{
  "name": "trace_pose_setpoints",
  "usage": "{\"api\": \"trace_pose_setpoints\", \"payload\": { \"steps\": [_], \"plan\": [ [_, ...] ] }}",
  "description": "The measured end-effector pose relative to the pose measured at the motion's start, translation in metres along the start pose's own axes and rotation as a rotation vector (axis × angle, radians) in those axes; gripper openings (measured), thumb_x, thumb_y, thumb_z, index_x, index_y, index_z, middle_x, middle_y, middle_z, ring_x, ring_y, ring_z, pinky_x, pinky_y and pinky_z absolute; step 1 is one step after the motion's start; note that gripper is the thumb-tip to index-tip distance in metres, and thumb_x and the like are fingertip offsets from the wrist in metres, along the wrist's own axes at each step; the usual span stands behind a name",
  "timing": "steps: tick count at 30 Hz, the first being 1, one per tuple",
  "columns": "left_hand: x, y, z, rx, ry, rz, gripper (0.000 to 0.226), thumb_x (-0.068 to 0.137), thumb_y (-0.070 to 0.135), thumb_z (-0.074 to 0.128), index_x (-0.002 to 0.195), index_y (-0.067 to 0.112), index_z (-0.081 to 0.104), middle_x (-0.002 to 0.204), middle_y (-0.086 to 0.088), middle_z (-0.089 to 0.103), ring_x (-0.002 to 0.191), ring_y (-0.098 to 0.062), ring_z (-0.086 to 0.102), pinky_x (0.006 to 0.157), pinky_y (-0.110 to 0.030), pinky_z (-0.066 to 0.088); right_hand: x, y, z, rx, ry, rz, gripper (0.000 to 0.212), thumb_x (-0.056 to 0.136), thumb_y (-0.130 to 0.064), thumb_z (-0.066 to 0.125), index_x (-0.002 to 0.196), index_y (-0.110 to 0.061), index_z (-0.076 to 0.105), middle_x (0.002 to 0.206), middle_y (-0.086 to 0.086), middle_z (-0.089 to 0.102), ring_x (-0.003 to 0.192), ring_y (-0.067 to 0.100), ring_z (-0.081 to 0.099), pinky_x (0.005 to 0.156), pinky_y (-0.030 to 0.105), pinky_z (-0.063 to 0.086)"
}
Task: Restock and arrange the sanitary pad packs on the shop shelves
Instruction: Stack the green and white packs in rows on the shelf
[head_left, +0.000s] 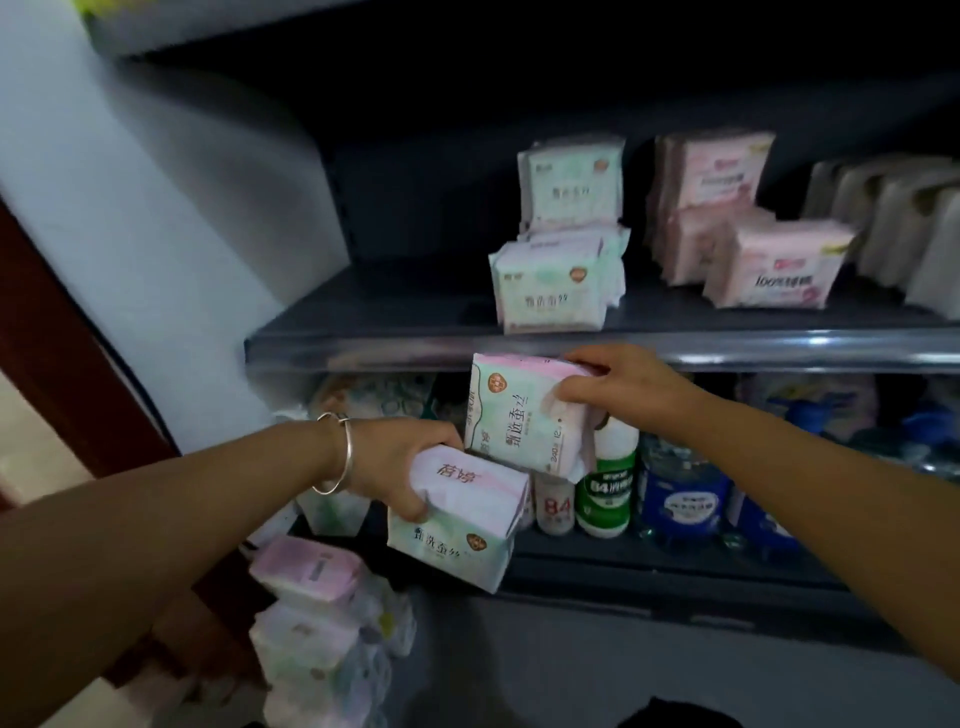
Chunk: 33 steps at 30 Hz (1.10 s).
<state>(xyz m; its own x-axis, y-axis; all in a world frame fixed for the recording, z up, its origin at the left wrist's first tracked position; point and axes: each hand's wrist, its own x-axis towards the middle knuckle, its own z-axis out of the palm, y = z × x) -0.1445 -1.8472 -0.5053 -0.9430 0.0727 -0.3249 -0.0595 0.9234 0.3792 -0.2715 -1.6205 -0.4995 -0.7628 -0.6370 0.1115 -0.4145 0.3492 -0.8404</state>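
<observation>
My left hand (395, 462), with a silver bangle on the wrist, grips a green-and-pink pad pack (457, 525) from its top, in front of the lower shelf. My right hand (618, 384) pinches a second matching pack (519, 421), held on end just below the upper shelf's front edge (395, 343). The two packs nearly touch. On the upper shelf stand more green packs (550, 286), stacked two rows deep, and pink packs (774, 265) to their right.
The lower shelf holds bottles: a green-labelled one (608, 488), a blue-labelled one (685, 499) and a small white one (556, 504). A bag of more pad packs (317, 629) sits low at the left. Grey packs (904, 228) fill the upper shelf's right end. A white wall is at the left.
</observation>
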Motion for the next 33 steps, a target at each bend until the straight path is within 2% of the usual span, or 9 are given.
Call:
{"api": "trace_pose_setpoints", "payload": {
  "steps": [3,5,8,11,18,21,26,30,33],
  "plan": [
    [-0.006,0.008,-0.024,-0.024,0.045,0.053,0.050,0.064,0.009,0.076,0.099,0.034,0.051,0.099,0.009,0.061,0.091,-0.013,0.061,0.075,-0.034,0.057,0.005,-0.017,-0.018,0.060,0.087,0.012,0.029,0.086,-0.023,0.063,0.115,-0.017,0.065,0.105,0.001,0.063,0.087,0.015,0.061,0.056,0.024,0.054],
    [-0.007,0.008,-0.038,-0.046,0.068,0.085,0.051,0.062,0.014,0.076,0.101,0.035,0.052,0.101,0.010,0.062,0.094,-0.013,0.062,0.074,-0.037,0.058,0.014,-0.023,-0.025,0.153,0.131,0.059,0.022,0.086,-0.026,0.062,0.104,-0.015,0.068,0.104,0.005,0.065,0.093,0.022,0.063,0.063,0.030,0.053],
    [-0.007,0.002,-0.057,-0.052,0.119,0.131,0.055,0.063,0.012,0.077,0.109,0.032,0.053,0.105,0.012,0.060,0.098,-0.008,0.060,0.071,-0.025,0.057,0.031,-0.036,-0.026,0.278,0.174,0.120,0.020,0.085,-0.030,0.062,0.092,-0.014,0.070,0.101,0.008,0.069,0.088,0.022,0.065,0.072,0.032,0.053],
    [-0.007,-0.007,-0.076,-0.063,0.165,0.179,0.058,0.061,0.013,0.076,0.111,0.031,0.053,0.108,0.013,0.058,0.102,-0.006,0.059,0.078,-0.029,0.057,0.045,-0.050,-0.020,0.442,0.212,0.202,0.028,0.084,-0.031,0.062,0.096,-0.006,0.069,0.097,0.013,0.072,0.092,0.031,0.066,0.082,0.040,0.052],
    [-0.007,-0.020,-0.104,-0.041,0.177,0.205,0.053,0.064,0.012,0.075,0.107,0.035,0.054,0.107,0.016,0.056,0.100,-0.003,0.058,0.078,-0.025,0.057,0.052,-0.059,-0.003,0.766,0.221,0.298,0.023,0.089,-0.027,0.057,0.103,-0.009,0.063,0.096,0.010,0.071,0.082,0.024,0.065,0.074,0.036,0.053],
    [-0.008,-0.024,-0.111,-0.067,0.142,0.216,0.052,0.064,0.009,0.074,0.106,0.033,0.054,0.106,0.014,0.059,0.099,-0.004,0.060,0.077,-0.027,0.058,0.051,-0.060,0.000,0.762,0.215,0.312,0.027,0.089,-0.029,0.058,0.106,-0.008,0.062,0.097,0.010,0.070,0.079,0.025,0.062,0.072,0.037,0.052],
    [-0.014,-0.025,-0.115,-0.075,0.129,0.228,0.049,0.067,0.005,0.073,0.105,0.030,0.055,0.106,0.010,0.061,0.098,-0.008,0.062,0.072,-0.024,0.057,0.046,-0.062,0.001,0.684,0.105,0.358,0.033,0.082,-0.045,0.062,0.094,-0.014,0.063,0.078,0.007,0.066,0.066,0.022,0.058,0.059,0.029,0.048],
    [-0.021,-0.026,-0.110,-0.082,0.141,0.202,0.050,0.067,0.002,0.072,0.102,0.033,0.055,0.105,0.010,0.061,0.097,-0.006,0.061,0.067,-0.021,0.055,0.041,-0.065,0.005,0.682,0.032,0.340,0.030,0.080,-0.042,0.063,0.097,-0.017,0.062,0.086,0.007,0.067,0.076,0.024,0.059,0.071,0.034,0.047],
    [-0.025,-0.025,-0.112,-0.071,0.145,0.193,0.051,0.066,0.002,0.073,0.104,0.033,0.055,0.106,0.010,0.060,0.098,-0.007,0.061,0.070,-0.023,0.057,0.037,-0.067,0.005,0.704,0.031,0.290,0.026,0.085,-0.032,0.061,0.105,-0.016,0.062,0.093,0.006,0.069,0.081,0.024,0.062,0.072,0.036,0.050]
  ]
}}
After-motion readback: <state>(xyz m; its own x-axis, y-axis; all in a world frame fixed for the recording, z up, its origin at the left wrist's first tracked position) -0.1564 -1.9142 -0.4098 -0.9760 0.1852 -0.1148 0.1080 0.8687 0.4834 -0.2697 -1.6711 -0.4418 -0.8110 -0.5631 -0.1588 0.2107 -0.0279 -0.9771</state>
